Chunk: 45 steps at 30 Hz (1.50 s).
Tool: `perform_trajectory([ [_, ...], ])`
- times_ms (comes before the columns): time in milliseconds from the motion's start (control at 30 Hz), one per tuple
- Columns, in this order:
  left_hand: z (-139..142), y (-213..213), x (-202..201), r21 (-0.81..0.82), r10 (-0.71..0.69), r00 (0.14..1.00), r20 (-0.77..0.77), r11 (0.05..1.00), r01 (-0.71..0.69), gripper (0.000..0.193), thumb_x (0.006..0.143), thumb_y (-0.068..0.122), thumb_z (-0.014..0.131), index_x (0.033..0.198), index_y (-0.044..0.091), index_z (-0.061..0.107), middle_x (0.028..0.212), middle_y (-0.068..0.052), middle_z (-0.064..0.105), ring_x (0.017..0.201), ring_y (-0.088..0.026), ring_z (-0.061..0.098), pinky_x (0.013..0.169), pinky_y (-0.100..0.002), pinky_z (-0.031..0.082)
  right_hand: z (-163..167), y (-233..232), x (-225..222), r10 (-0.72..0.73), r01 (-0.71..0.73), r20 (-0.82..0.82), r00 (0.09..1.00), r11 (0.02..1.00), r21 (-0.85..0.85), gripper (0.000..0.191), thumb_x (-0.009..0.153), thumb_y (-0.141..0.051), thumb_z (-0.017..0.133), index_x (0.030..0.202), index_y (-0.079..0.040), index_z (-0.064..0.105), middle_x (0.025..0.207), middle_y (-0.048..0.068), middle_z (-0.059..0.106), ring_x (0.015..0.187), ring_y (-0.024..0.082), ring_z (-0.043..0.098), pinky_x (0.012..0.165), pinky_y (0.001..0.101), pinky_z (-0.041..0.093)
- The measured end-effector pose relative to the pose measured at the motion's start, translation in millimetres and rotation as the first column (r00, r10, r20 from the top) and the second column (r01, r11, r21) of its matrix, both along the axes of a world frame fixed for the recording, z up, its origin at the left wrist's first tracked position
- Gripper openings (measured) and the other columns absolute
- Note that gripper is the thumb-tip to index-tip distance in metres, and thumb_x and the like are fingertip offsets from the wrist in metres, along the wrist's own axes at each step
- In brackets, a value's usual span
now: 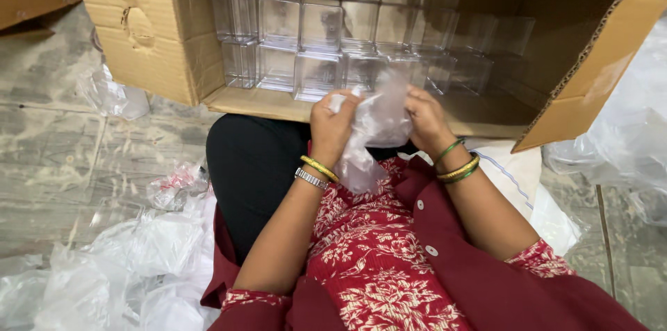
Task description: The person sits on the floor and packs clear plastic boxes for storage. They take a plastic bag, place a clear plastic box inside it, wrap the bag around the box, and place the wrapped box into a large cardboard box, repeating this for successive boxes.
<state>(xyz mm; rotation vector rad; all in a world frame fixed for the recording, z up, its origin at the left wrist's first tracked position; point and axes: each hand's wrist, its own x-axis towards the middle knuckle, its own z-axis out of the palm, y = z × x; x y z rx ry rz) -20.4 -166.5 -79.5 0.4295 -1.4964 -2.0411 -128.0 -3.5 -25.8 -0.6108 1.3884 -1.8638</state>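
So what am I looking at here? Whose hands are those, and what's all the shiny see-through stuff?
There is no machine here. A person wears a camera on their head, so the one picture looks down at their own lap and hands, as if through their eyes. The left hand and the right hand are both closed on a crinkly clear plastic bag, held just above the lap. There may be something inside the bag, but it is too blurry to tell. Right in front lies a big cardboard box tipped on its side, with its open end facing the person. Inside it, clear plastic boxes are stacked in neat rows. More crumpled plastic bags lie on the floor beside the person's left side.
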Motion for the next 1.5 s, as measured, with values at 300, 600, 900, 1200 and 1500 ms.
perform_trajectory([
  [300, -16.4, 15.9, -7.5, -0.330, 0.085, 0.985, 0.150, 0.944, -0.031, 0.007, 0.092, 0.006, 0.073, 0.097, 0.003, 0.077, 0.086, -0.002, 0.078, 0.075, -0.004, 0.068, 0.065, -0.020, 0.052, 5.3, 44.6, 59.7, 0.198, -0.059, 0.486, 0.851, 0.956, -0.287, 0.038, 0.111, -0.030, 0.052, 0.125, 0.005, 0.059, 0.116, 0.018, 0.070, 0.109, 0.027, 0.069, 0.103, 0.0427, 0.055],
  [600, 18.6, 46.5, 2.1, -0.093, -0.024, 0.992, 0.124, 0.995, 0.036, 0.012, 0.092, 0.014, 0.073, 0.097, 0.003, 0.073, 0.077, 0.005, 0.068, 0.066, -0.001, 0.056, 0.055, -0.022, 0.046, 76.4, 216.4, 34.3, -0.666, 0.619, -0.053, 0.744, 0.716, -0.322, 0.011, 0.109, -0.014, 0.053, 0.113, -0.006, 0.059, 0.106, 0.014, 0.068, 0.095, 0.026, 0.070, 0.083, 0.0411, 0.059],
  [900, 39.8, 56.1, 13.1, 0.008, -0.276, 0.946, 0.167, 0.960, 0.279, 0.035, 0.076, 0.017, 0.088, 0.102, 0.007, 0.066, 0.077, 0.005, 0.064, 0.064, -0.004, 0.057, 0.057, -0.023, 0.050, 29.9, 338.3, -97.2, -0.854, 0.953, -0.466, 0.230, 0.295, -0.070, 0.010, 0.107, -0.008, 0.053, 0.113, -0.005, 0.060, 0.105, 0.015, 0.069, 0.093, 0.027, 0.070, 0.080, 0.0400, 0.060],
  [1200, 15.3, 66.6, 16.0, 0.048, -0.326, 0.937, 0.126, 0.945, 0.322, 0.030, 0.100, 0.028, 0.070, 0.079, 0.007, 0.064, 0.068, 0.005, 0.061, 0.061, -0.004, 0.054, 0.054, -0.024, 0.046, 10.0, 311.3, -171.1, -0.386, 0.977, -0.900, 0.200, 0.011, 0.212, 0.011, 0.105, -0.003, 0.054, 0.114, -0.003, 0.061, 0.104, 0.015, 0.069, 0.091, 0.028, 0.069, 0.076, 0.0389, 0.061],
  [1500, 33.4, 42.8, 15.5, -0.056, 0.130, 0.974, 0.185, 0.991, -0.122, 0.031, 0.094, 0.037, 0.070, 0.079, 0.011, 0.063, 0.068, 0.010, 0.058, 0.061, -0.001, 0.050, 0.050, -0.023, 0.043, 75.7, 243.4, -133.4, -0.321, 0.985, -0.942, 0.095, 0.169, 0.042, 0.014, 0.103, 0.002, 0.055, 0.114, -0.002, 0.062, 0.103, 0.016, 0.069, 0.089, 0.029, 0.068, 0.073, 0.0378, 0.062],
])
